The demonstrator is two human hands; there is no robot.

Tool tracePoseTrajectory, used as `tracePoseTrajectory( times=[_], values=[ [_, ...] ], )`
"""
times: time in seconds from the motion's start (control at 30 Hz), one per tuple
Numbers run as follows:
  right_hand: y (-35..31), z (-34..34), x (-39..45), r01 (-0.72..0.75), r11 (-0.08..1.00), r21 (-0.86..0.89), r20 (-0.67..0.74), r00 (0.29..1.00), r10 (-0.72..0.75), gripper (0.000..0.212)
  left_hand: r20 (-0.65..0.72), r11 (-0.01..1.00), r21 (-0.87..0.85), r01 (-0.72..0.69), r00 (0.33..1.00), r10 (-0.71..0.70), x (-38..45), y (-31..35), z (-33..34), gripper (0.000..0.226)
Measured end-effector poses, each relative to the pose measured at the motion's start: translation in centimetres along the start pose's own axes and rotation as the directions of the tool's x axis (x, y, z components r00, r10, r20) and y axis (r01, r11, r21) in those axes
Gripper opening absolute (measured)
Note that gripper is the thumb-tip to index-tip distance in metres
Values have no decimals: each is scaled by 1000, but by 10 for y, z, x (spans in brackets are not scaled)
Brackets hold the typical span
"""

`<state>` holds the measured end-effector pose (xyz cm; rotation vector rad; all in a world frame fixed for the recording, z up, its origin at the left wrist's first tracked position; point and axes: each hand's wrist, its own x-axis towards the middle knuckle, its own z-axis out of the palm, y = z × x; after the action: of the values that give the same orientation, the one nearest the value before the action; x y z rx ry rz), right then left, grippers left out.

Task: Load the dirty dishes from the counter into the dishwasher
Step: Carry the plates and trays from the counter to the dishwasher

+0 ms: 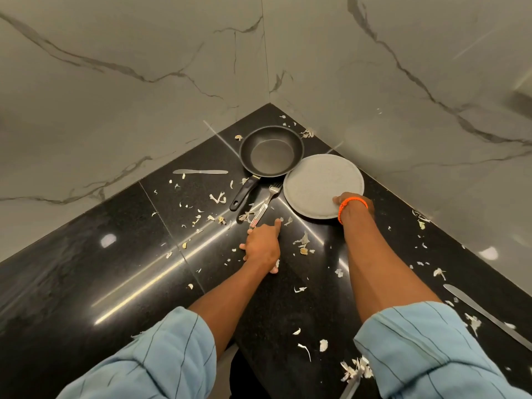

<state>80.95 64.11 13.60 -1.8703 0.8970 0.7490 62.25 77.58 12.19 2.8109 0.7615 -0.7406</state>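
Both hands low: right hand grips the stiff, likely breakable plate at its near rim; left hand spread flat by the fork.

Place: we take this for a kitchen, seemingly a home one.
Counter: we see a polished black stone counter filling the lower frame and running into a corner.
Walls: grey-veined marble wall panels meet at upper centre.
Cookware: near the corner we find a black frying pan, a grey plate and a fork.
Scraps: pale peelings litter the counter.
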Motion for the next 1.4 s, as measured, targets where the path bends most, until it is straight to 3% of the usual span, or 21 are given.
tracePoseTrajectory(
  times=[0.13,0.2,0.4,0.57,0.77,0.83,0.93,1.0,1.03,1.13,1.2,1.27,1.4],
  values=[
    [16,4,42,-19,950,312,175,984,-37,57,-6,1000,20,-18,1000,18,1,-1,0,108],
    [29,-5,26,-18,878,478,168,983,-71,47,-21,1000,17,-21,1000,21,0,-1,1,108],
    [56,-40,-46,173,675,717,13,965,-260,77,-32,999,-20,-35,999,35,-2,-2,1,115],
    [70,-75,-86,289,652,701,22,905,-424,38,-79,994,-100,-53,996,45,-3,-6,4,100],
    [87,-106,-145,526,766,369,23,819,-574,28,-124,986,-106,-126,986,113,-16,-23,7,64],
    [95,-107,-160,570,773,279,-42,811,-583,27,-109,975,-190,-113,990,94,-27,-26,9,64],
    [106,-107,-181,615,752,238,-180,789,-588,28,-141,933,-316,-172,981,133,-48,-13,8,86],
    [118,-106,-197,607,738,294,-260,794,-550,24,-221,854,-341,-393,917,333,-74,2,4,94],
    [124,-107,-205,597,727,338,-298,801,-519,23,-274,786,-358,-504,862,427,-89,8,1,86],
    [139,-119,-223,557,681,476,-349,830,-435,14,-402,666,-406,-625,777,485,-110,19,-3,13],
    [153,-138,-237,519,619,590,-339,855,-393,12,-431,625,-471,-623,780,452,-119,23,-7,29],
    [171,-160,-248,477,583,658,-305,877,-373,18,-451,566,-515,-644,765,459,-131,29,-16,27],
    [225,-208,-267,516,724,458,-311,856,-414,24,-491,444,-484,-754,654,576,-160,47,-29,21]
  ],
)
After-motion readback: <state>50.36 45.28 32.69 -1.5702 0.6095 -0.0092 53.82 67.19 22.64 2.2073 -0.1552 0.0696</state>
